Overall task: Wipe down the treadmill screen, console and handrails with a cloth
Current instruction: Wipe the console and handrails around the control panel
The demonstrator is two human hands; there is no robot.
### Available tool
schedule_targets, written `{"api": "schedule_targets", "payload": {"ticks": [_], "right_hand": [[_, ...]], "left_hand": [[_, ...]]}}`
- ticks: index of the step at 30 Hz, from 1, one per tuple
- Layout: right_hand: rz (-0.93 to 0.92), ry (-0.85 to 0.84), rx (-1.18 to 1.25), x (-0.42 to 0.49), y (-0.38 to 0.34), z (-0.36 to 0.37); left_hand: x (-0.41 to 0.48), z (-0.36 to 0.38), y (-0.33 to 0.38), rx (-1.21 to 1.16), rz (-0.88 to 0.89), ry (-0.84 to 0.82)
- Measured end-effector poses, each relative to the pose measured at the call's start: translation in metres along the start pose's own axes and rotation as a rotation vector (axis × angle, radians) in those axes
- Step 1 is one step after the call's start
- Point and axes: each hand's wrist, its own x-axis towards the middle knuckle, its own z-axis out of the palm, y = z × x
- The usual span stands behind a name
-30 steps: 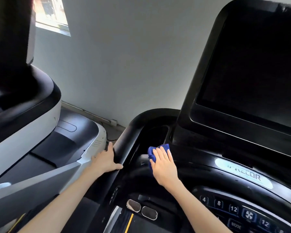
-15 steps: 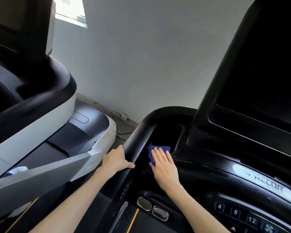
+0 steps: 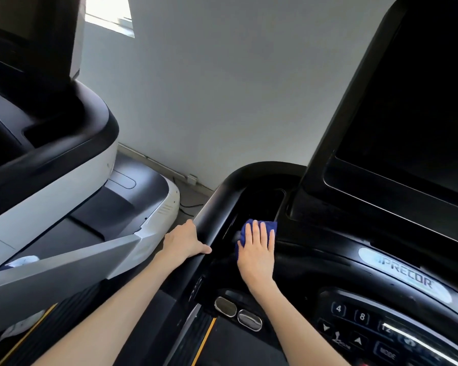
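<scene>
My right hand point(image 3: 257, 247) lies flat on a blue cloth point(image 3: 269, 225), pressing it onto the black console point(image 3: 315, 249) at the near edge of a dark recessed tray point(image 3: 259, 202). Most of the cloth is hidden under the palm. My left hand point(image 3: 185, 240) grips the black left handrail point(image 3: 214, 207), thumb on top. The large dark screen point(image 3: 413, 107) rises at the upper right, above a Precor badge point(image 3: 405, 276) and a keypad point(image 3: 360, 323).
A second treadmill point(image 3: 64, 165), white and black, stands close on the left, with a grey rail point(image 3: 64, 270) slanting across. Two metal grip sensors point(image 3: 238, 313) sit below my right wrist. A grey wall point(image 3: 222, 88) is behind, with a cable on the floor.
The view has shifted left, so the console sits further right in frame. My right hand and cloth slid from the console ledge toward the recessed tray. The left hand kept its grip on the handrail.
</scene>
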Motion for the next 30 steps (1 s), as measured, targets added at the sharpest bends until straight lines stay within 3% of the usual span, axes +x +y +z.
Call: {"api": "schedule_targets", "payload": {"ticks": [4,6,10,12,15,17,22,26,30], "right_hand": [[-0.203,-0.020,0.055,-0.007,-0.024,0.005],[-0.238,0.063,0.168,0.002,-0.015,-0.009],[-0.017,0.115,0.687,0.039,-0.001,-0.041],[-0.010,0.165,0.812,0.056,-0.005,-0.057],[-0.257,-0.068,0.710,0.073,-0.023,-0.057],[-0.322,-0.204,0.613,0.074,-0.030,-0.044],[-0.230,-0.076,0.608,0.064,-0.025,-0.026],[-0.256,0.138,0.356,0.027,0.000,-0.008],[-0.289,0.166,0.143,0.020,0.004,0.007]], "left_hand": [[-0.005,0.001,-0.001,0.057,0.027,0.024],[-0.008,0.004,-0.005,0.069,0.044,0.026],[-0.009,0.004,-0.013,0.058,0.061,0.051],[-0.008,0.000,-0.016,0.015,0.057,0.092],[-0.010,-0.007,-0.019,-0.021,0.041,0.160],[-0.011,-0.008,-0.024,-0.025,0.028,0.179],[-0.011,0.001,-0.032,-0.091,0.020,0.184],[-0.010,0.006,-0.015,-0.060,0.027,0.172],[-0.010,0.011,0.005,0.102,0.027,0.114]]}}
